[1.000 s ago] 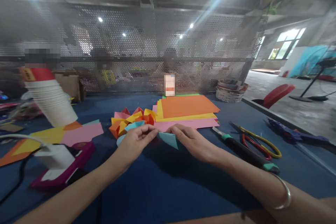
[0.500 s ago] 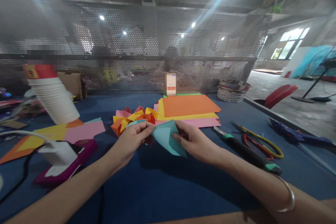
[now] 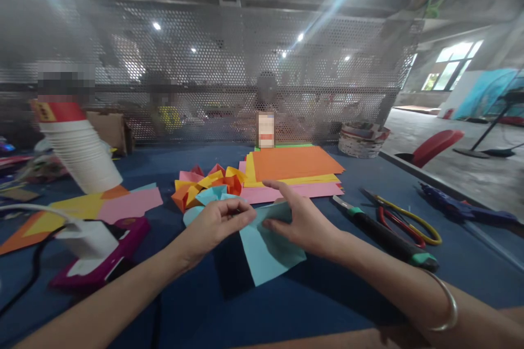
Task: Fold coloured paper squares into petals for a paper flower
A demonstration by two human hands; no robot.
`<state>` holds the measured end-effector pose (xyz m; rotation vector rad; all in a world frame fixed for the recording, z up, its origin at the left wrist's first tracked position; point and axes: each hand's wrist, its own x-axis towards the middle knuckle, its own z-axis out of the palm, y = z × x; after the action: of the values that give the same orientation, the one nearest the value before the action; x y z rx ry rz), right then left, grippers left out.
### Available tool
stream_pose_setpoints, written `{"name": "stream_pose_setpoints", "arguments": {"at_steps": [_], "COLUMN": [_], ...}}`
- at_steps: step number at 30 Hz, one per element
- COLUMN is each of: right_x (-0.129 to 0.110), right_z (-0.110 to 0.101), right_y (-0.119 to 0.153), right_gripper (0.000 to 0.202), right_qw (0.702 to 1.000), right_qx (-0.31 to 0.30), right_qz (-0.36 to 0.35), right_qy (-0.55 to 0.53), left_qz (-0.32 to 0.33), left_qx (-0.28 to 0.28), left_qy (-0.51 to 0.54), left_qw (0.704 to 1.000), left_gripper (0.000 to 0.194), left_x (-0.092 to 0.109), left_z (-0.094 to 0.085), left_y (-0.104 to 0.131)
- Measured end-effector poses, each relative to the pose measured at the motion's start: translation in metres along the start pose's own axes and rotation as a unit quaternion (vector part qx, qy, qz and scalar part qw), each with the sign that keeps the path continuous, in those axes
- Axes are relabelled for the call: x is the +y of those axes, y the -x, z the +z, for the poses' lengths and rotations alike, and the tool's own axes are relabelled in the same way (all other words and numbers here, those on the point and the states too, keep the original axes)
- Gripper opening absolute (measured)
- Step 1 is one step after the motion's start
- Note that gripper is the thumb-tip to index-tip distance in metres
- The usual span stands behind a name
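Note:
A light blue paper sheet [image 3: 272,256] hangs spread out between my hands above the blue table. My left hand [image 3: 219,223] pinches its upper left corner between thumb and fingers. At its upper right edge is my right hand [image 3: 301,218], with the index finger stretched out and the thumb apart from it, lying against the sheet. Behind my left hand, folded paper pieces [image 3: 210,179] in pink, yellow, orange and light blue lie in a heap.
Coloured sheets [image 3: 295,163] are stacked behind my hands. A cutter [image 3: 385,237], pliers [image 3: 409,221] and a glue gun [image 3: 462,207] lie right. At left are a power strip [image 3: 102,262], loose paper [image 3: 131,203] and stacked cups [image 3: 82,147]. A basket [image 3: 362,140] stands back right.
The light blue sheet has opened out and now hangs lower and wider. My right index finger has straightened. More of the light blue folded piece shows behind my left hand.

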<state>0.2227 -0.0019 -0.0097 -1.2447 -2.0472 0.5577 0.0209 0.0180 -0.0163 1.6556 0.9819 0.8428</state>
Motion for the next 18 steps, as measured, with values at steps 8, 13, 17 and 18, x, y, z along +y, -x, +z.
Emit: {"name": "stream_pose_setpoints", "arguments": {"at_steps": [8, 13, 17, 18], "right_x": [0.006, 0.001, -0.005, -0.005], "right_z": [0.000, -0.006, -0.013, -0.015], "right_y": [-0.002, -0.001, 0.001, 0.002], "right_gripper": [0.044, 0.050, 0.058, 0.058], "right_qw": [0.999, 0.990, 0.950, 0.943], "right_qx": [0.019, 0.035, -0.034, -0.065], "right_qz": [-0.023, -0.113, -0.258, -0.273], "right_qy": [0.026, 0.075, 0.171, 0.180], "left_qz": [-0.028, -0.037, -0.051, -0.056], "left_qx": [0.004, 0.019, 0.015, 0.016], "left_qy": [-0.005, 0.027, 0.053, 0.057], "left_qw": [1.000, 0.999, 0.997, 0.997], "left_gripper": [0.030, 0.038, 0.040, 0.041], "left_x": [-0.003, -0.004, -0.004, -0.004], "left_z": [0.000, -0.003, -0.005, -0.006], "left_y": [-0.002, -0.005, -0.007, -0.007]}}
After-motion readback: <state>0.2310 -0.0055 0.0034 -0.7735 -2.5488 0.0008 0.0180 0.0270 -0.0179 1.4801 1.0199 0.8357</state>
